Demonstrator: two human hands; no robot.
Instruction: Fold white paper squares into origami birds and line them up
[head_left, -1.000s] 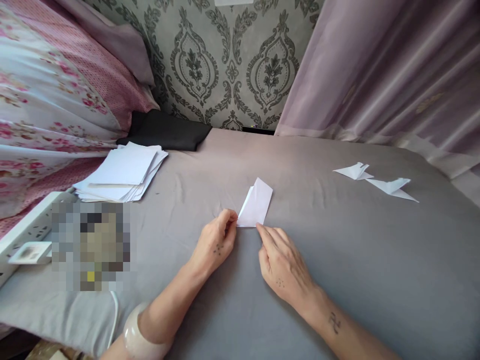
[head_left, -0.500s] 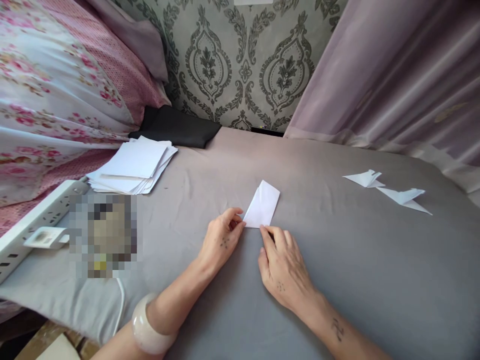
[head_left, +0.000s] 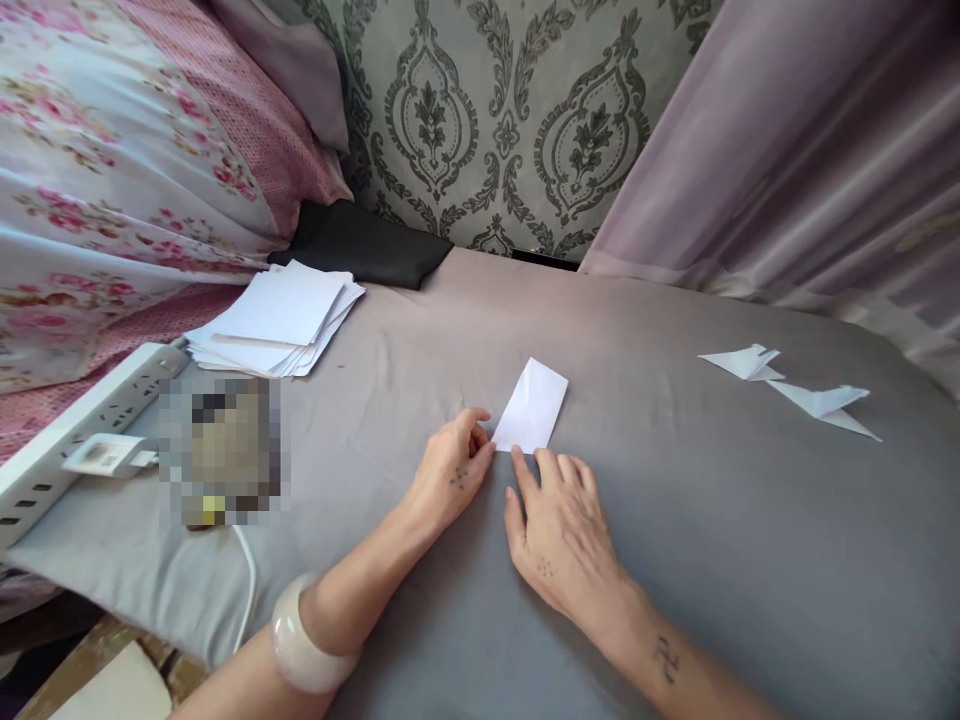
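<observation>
A folded white sheet of paper lies on the grey cloth, its narrow top pointing away from me. At its lower left corner my left hand holds the paper with thumb and curled fingers, the index finger raised a little. My right hand rests flat with fingers stretched out and thumb apart; its index fingertip presses the paper's near edge. Two folded white paper figures with pointed ends lie off to the right. The left palm and the underside of the paper are hidden.
Loose white sheets are stacked at the back left beside a black cloth. A power strip with a white charger runs along the left edge, near a blurred-out object and a white cable. Curtains hang behind.
My right hand has slid slightly left along the paper's near edge, with its fingers spread more. The paper's crease looks flatter. The whole view has shifted a little.
</observation>
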